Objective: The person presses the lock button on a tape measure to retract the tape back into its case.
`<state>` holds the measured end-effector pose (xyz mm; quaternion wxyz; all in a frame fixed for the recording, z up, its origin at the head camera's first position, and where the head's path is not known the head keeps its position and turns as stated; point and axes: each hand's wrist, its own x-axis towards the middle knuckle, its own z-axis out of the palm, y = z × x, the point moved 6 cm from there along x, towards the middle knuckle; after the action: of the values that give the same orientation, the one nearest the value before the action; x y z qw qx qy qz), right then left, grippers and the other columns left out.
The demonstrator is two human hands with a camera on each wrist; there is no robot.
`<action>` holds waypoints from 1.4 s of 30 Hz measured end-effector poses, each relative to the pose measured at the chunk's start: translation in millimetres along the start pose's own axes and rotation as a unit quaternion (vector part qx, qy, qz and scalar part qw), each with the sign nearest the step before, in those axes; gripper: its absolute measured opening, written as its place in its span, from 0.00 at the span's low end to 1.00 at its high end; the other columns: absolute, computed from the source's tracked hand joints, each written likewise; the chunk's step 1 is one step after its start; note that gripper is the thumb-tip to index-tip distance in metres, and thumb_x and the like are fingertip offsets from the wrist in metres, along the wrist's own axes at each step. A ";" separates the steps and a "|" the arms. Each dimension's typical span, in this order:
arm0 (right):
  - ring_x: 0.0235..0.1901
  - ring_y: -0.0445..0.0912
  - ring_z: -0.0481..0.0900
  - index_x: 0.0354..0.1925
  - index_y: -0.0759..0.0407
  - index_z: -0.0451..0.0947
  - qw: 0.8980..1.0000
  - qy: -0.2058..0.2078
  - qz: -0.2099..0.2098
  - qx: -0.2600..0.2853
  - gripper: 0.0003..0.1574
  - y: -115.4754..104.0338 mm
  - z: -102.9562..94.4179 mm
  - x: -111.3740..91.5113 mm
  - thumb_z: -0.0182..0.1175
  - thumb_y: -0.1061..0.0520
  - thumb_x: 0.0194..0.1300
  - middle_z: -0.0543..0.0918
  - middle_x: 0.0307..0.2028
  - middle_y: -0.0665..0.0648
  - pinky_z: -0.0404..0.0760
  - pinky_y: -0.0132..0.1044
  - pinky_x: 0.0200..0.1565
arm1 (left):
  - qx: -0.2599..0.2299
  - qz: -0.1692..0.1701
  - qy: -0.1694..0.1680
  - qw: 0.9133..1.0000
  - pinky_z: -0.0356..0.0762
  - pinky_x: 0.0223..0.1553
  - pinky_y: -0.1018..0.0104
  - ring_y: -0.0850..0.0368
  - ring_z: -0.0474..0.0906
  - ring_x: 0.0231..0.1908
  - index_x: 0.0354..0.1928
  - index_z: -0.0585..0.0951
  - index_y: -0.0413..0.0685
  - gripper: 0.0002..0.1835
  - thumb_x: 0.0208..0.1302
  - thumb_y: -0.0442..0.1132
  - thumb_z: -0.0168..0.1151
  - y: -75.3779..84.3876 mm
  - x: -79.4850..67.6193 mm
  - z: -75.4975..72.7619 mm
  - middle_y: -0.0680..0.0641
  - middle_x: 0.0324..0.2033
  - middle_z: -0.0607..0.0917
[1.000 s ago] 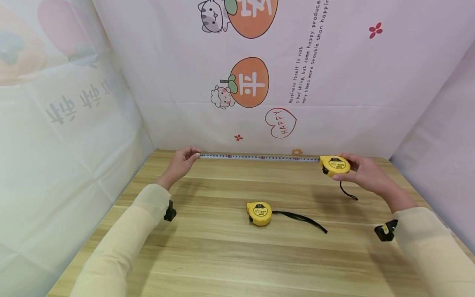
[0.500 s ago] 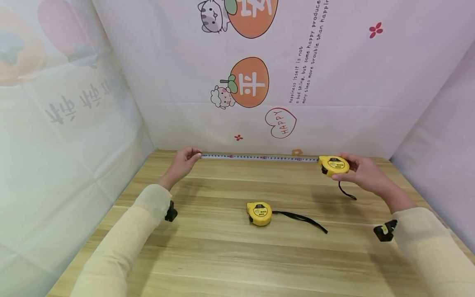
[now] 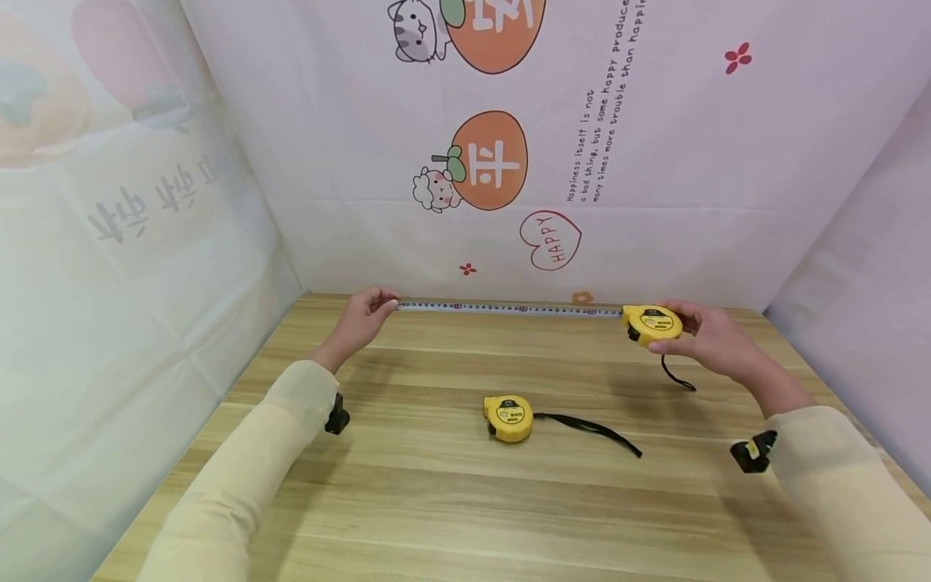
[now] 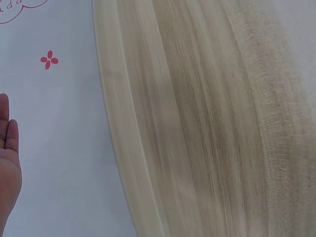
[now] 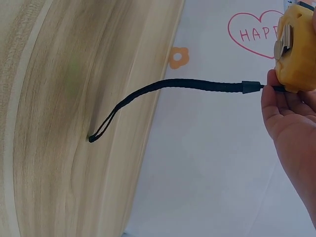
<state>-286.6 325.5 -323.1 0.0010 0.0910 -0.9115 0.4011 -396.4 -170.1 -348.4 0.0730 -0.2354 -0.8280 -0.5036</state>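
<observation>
A yellow tape measure (image 3: 654, 323) is gripped in my right hand (image 3: 709, 339) near the back right of the table. Its white blade (image 3: 509, 309) runs out leftward along the back, marked with black and red numbers. My left hand (image 3: 361, 318) pinches the blade's free end. In the right wrist view the fingers hold the yellow case (image 5: 298, 49), and a black wrist strap (image 5: 197, 85) hangs from it. The left wrist view catches only part of the left hand (image 4: 9, 158) at its edge; the blade is out of that view.
A second yellow tape measure (image 3: 509, 419) lies mid-table, its black strap (image 3: 592, 428) stretched to the right. Behind the wooden table (image 3: 465, 517) hangs a printed white cloth (image 3: 349, 162), with more cloth at both sides.
The visible blade has grown shorter. My left hand has shifted slightly right with the blade end, and the right hand with the case has moved slightly left. The second tape measure stays put.
</observation>
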 end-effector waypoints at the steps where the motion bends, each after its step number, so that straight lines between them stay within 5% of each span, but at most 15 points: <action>1: 0.60 0.62 0.68 0.72 0.70 0.53 1.000 -0.001 -0.001 0.001 0.56 -0.1 0.3 0.4 0.69 0.44 0.60 0.66 0.63 0.72 0.73 0.21 0.42 | -0.001 0.000 0.000 1.000 0.75 0.48 0.54 0.49 0.76 0.45 0.53 0.77 0.36 0.15 0.74 0.39 0.53 0.2 0.3 0.2 0.36 0.45 0.80; 42: 0.60 0.62 0.69 0.72 0.69 0.54 1.000 0.006 -0.006 -0.009 0.57 -5.3 4.0 6.1 0.70 0.43 0.59 0.67 0.63 0.72 0.72 0.20 0.42 | -0.010 0.024 -0.018 0.999 0.75 0.49 0.52 0.48 0.77 0.45 0.52 0.78 0.37 0.13 0.74 0.39 0.52 15.4 3.6 12.8 0.35 0.45 0.80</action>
<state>-291.4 318.1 -321.5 0.0095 0.0944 -0.9146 0.3932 -391.0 -152.0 -340.9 0.0676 -0.2650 -0.8180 -0.5060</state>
